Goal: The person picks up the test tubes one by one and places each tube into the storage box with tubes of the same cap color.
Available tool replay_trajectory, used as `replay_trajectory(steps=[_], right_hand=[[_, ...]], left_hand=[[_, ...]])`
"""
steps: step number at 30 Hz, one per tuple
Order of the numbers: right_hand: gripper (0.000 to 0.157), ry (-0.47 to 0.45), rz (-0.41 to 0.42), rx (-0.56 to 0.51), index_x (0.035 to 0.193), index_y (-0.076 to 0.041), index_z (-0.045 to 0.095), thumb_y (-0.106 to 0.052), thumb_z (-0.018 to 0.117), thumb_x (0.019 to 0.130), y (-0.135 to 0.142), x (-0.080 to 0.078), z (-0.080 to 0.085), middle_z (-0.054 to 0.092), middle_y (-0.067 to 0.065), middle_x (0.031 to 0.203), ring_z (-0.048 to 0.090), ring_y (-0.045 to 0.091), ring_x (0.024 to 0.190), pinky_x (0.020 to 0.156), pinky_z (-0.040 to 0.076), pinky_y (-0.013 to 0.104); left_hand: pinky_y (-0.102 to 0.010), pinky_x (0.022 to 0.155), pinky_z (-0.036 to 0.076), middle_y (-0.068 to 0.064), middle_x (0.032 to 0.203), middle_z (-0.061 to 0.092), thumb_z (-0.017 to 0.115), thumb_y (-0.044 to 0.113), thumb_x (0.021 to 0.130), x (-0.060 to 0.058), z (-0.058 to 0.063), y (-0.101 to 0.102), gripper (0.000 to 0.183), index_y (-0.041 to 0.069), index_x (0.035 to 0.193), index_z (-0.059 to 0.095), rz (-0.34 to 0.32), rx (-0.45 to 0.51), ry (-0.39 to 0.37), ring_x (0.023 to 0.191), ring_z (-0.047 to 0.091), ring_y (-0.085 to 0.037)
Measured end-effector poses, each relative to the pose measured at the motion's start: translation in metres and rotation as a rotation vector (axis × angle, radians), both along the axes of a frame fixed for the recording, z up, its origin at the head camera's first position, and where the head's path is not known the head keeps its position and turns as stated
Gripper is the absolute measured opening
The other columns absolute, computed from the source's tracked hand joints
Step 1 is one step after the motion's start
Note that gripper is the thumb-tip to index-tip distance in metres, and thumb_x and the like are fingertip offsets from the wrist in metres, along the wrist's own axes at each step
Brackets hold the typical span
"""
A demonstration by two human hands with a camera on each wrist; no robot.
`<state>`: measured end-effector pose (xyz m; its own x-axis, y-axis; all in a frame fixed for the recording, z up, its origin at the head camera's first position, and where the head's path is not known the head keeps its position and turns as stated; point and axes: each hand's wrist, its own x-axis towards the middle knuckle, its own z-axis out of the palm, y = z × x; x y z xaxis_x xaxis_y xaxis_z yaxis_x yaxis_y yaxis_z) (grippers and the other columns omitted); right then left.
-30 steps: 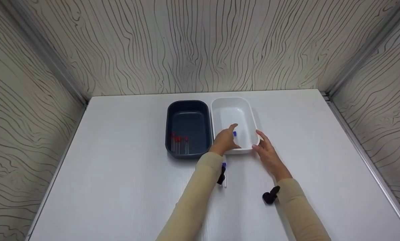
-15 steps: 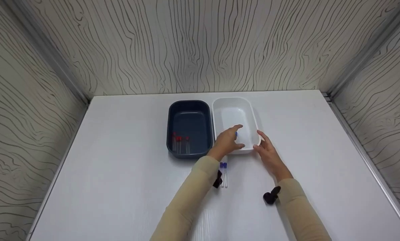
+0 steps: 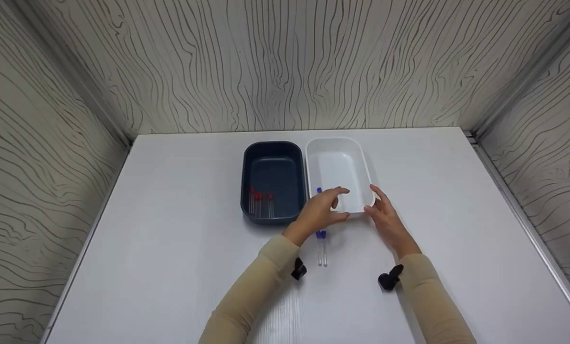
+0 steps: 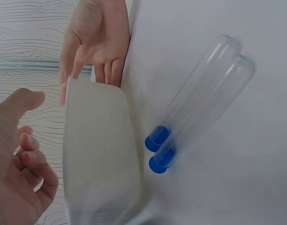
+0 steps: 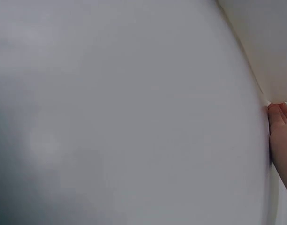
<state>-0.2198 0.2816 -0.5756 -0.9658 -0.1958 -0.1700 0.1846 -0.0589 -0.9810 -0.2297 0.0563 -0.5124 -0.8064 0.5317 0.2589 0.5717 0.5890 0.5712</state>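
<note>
- Placing a blue-capped tube (image 3: 319, 190) in the white tray (image 3: 335, 165) appeared complete.
- The left hand (image 3: 318, 210) hung over its near end, thumb and fingers apart, nothing gripped.
- The right hand (image 3: 385, 220) was clamped on its near right corner.
- Next likely called for collecting the two tubes (image 4: 203, 112) lying on the tabletop (image 3: 170, 239) just in front.

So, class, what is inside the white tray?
A blue cap shows inside the white tray. The left hand, above the tray's near end, hides whatever lies beneath it, including anything attached below that cap.
</note>
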Motion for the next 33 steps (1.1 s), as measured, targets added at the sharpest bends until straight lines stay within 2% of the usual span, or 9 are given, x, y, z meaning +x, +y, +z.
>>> replay_trajectory(steps=[2,5,7,9,16,23,28,30,33], right_hand=[[0.070,0.007,0.008,-0.002,0.148,-0.028,0.008,-0.017,0.052,0.094,0.001,0.000,0.000,0.010,0.014,0.156,0.012,0.027,0.145,0.109,0.031,0.016],[0.070,0.011,0.012,0.008,0.148,-0.026,0.007,-0.017,0.051,0.094,0.001,0.000,0.000,0.007,0.014,0.157,0.009,0.028,0.147,0.120,0.016,0.034],[0.070,0.011,0.006,0.009,0.148,-0.025,0.007,-0.016,0.050,0.094,0.000,0.000,-0.001,0.008,0.014,0.157,0.010,0.029,0.146,0.121,0.006,0.045],[0.069,0.010,0.001,0.005,0.148,-0.024,0.007,-0.014,0.050,0.095,0.000,0.000,-0.001,0.009,0.014,0.157,0.012,0.030,0.146,0.120,0.005,0.047],[0.069,0.004,-0.003,-0.018,0.148,-0.026,0.008,-0.013,0.049,0.095,-0.001,0.000,-0.002,0.010,0.012,0.157,0.012,0.028,0.146,0.121,0.005,0.045],[0.068,-0.004,-0.016,-0.016,0.148,-0.025,0.009,-0.011,0.048,0.094,-0.001,0.000,-0.002,0.007,0.013,0.157,0.009,0.029,0.147,0.121,0.004,0.046],[0.069,-0.002,-0.015,-0.043,0.148,-0.025,0.009,-0.012,0.050,0.094,-0.001,0.000,-0.002,0.007,0.015,0.156,0.008,0.030,0.147,0.121,0.005,0.044],[0.070,-0.001,-0.013,-0.054,0.148,-0.026,0.009,-0.012,0.050,0.094,0.000,0.000,-0.002,0.008,0.015,0.156,0.008,0.028,0.146,0.120,0.011,0.037],[0.070,0.006,-0.012,-0.077,0.149,-0.024,0.009,-0.010,0.050,0.094,0.000,0.000,-0.002,0.009,0.016,0.155,0.009,0.028,0.146,0.110,0.023,0.019]], left_hand=[[-0.012,0.058,0.032,-0.002,0.079,0.057,0.070,0.029,0.081,0.006,0.001,-0.003,0.050,0.015,0.126,0.054,-0.022,0.009,0.010,0.064,0.040,-0.005],[-0.012,0.059,0.032,-0.004,0.080,0.058,0.069,0.028,0.081,0.016,0.003,-0.007,0.048,0.016,0.125,0.055,-0.058,0.014,-0.024,0.066,0.040,-0.005],[-0.011,0.060,0.032,-0.003,0.081,0.057,0.069,0.029,0.082,0.023,0.003,-0.010,0.047,0.016,0.125,0.055,-0.085,0.005,-0.047,0.067,0.041,-0.005],[-0.010,0.060,0.032,-0.002,0.080,0.057,0.068,0.031,0.082,0.029,0.001,-0.012,0.046,0.016,0.124,0.056,-0.104,-0.004,-0.070,0.068,0.042,-0.005],[-0.011,0.059,0.030,0.002,0.077,0.054,0.069,0.036,0.081,0.044,-0.011,-0.023,0.047,0.017,0.123,0.057,-0.105,-0.051,-0.107,0.066,0.040,-0.003],[-0.012,0.062,0.032,0.002,0.082,0.056,0.072,0.037,0.077,0.052,-0.028,-0.036,0.053,0.020,0.125,0.055,-0.087,-0.087,-0.176,0.070,0.042,-0.002],[-0.013,0.065,0.033,0.004,0.083,0.054,0.075,0.041,0.073,0.055,-0.038,-0.046,0.062,0.022,0.127,0.052,-0.077,-0.109,-0.174,0.074,0.043,-0.002],[-0.014,0.065,0.034,0.005,0.086,0.055,0.076,0.043,0.071,0.057,-0.040,-0.049,0.066,0.023,0.128,0.050,-0.071,-0.124,-0.182,0.075,0.044,-0.002],[-0.015,0.067,0.037,0.005,0.091,0.057,0.078,0.046,0.066,0.057,-0.042,-0.053,0.076,0.025,0.132,0.047,-0.056,-0.147,-0.213,0.079,0.046,-0.003]])
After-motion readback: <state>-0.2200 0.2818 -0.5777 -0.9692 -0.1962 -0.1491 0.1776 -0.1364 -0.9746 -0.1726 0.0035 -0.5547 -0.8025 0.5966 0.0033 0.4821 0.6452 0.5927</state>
